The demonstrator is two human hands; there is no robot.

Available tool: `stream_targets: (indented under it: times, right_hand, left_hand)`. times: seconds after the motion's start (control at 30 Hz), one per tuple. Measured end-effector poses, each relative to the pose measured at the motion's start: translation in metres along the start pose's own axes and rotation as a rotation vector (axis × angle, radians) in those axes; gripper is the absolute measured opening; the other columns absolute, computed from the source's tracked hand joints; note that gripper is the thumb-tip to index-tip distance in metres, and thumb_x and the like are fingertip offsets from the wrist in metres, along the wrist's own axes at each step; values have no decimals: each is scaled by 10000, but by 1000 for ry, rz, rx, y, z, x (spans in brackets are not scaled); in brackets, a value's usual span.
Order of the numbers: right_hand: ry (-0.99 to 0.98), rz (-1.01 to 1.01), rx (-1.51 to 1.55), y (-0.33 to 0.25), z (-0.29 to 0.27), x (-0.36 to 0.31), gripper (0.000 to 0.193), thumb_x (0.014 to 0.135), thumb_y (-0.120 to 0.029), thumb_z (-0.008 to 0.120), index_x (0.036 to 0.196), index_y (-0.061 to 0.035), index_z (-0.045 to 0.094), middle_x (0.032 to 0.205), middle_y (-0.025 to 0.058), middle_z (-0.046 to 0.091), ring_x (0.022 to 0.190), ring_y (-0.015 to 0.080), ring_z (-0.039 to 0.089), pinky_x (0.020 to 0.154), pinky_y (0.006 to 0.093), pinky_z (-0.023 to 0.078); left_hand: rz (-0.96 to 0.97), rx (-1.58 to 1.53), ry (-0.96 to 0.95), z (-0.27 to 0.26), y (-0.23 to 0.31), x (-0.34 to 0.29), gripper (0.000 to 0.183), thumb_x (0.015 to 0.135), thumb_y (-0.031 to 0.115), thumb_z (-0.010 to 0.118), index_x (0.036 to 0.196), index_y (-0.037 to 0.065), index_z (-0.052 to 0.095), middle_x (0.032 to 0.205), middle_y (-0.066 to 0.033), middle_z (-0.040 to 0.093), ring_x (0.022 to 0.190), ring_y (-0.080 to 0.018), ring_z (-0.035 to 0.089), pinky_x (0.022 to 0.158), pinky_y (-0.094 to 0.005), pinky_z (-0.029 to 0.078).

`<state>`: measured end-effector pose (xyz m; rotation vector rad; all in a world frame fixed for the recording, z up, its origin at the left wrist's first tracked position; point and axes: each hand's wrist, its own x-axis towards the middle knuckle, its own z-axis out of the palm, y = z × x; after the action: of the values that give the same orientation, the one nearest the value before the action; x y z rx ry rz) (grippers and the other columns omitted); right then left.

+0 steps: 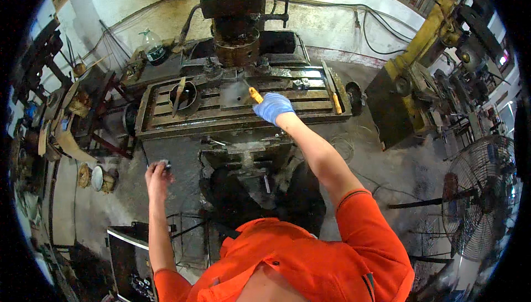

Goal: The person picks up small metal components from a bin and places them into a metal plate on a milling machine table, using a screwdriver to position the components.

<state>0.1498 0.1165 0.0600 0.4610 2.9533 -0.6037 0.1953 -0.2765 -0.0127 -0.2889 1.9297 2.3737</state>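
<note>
My right hand, in a blue glove, is closed round a tool with a yellow handle. The tool's thin dark end reaches over a flat metal block on the slotted machine table, below the machine's round head. Whether its end touches the block I cannot tell. Bare and held low at the left, my left hand has its fingers curled together by a small dark thing I cannot make out. A round pot with a wooden-handled brush across it stands on the table's left part.
A long tool with a yellow handle lies along the table's right end, near a small metal block. Behind on the left is a large clear bottle. A floor fan stands at the right, beside a yellow machine.
</note>
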Motion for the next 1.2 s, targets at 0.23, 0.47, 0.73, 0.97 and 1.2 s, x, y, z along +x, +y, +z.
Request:
stream_targets:
  times: [0.23,0.47,0.73,0.97,1.2]
  right_hand:
    - [-218,-148,-43,9,-17,-42,455,689,-439,590,815,-5,647,812,230,623,790,348,616,703,403,481]
    - [-204,-470,13,41,-41,-100,546,723,-544,545,739,-4,625,691,224,589,680,382,578,611,434,447]
    - [-17,-236,804,93,3,-38,315,691,-217,744,916,-16,651,803,-6,651,727,56,560,667,243,459]
    - [-30,-32,511,135,96,-21,415,661,-288,737,934,7,636,857,111,663,780,195,631,693,288,468]
    - [74,21,724,129,61,-54,428,690,-241,720,1004,27,610,915,133,653,824,176,618,761,284,469]
  left_hand:
    - [52,196,-211,86,23,14,179,808,93,537,909,-36,465,719,-102,549,565,-189,581,523,-303,464]
    - [621,703,-333,180,-5,107,190,742,98,590,868,-16,505,733,-151,593,658,-301,602,580,-369,464]
    - [844,1216,-223,261,-5,138,157,728,172,593,868,102,592,845,-126,621,794,-317,594,683,-433,476]
    - [881,1203,-225,273,-7,149,188,747,182,584,921,110,593,842,-122,614,788,-318,590,674,-433,471]
    - [909,1195,-125,287,-21,165,223,775,200,574,964,81,571,828,-139,614,786,-322,597,665,-429,475]
